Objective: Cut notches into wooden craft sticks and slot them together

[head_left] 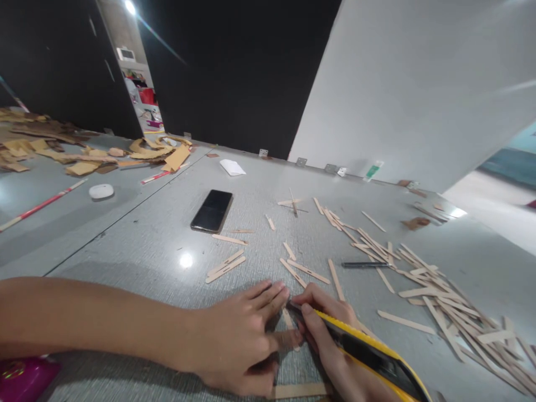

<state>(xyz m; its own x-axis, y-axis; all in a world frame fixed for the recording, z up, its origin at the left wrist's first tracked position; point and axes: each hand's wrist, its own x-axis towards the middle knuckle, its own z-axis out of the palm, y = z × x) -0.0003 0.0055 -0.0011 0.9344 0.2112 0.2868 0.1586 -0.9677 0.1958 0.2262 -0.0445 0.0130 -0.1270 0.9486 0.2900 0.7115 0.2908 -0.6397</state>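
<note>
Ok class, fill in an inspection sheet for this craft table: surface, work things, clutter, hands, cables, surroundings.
Surface: grey table, glossy, with light glare.
Work things: craft stick lying flat; yellow cutter with its front end at the stick.
Clutter: loose sticks, black pen, phone, white oval case, pink item, cardboard scraps.
Hands: left hand presses the craft stick down; right hand grips the yellow cutter.
Cables: nothing seen.
Surroundings: white panel; dark wall behind.
</note>
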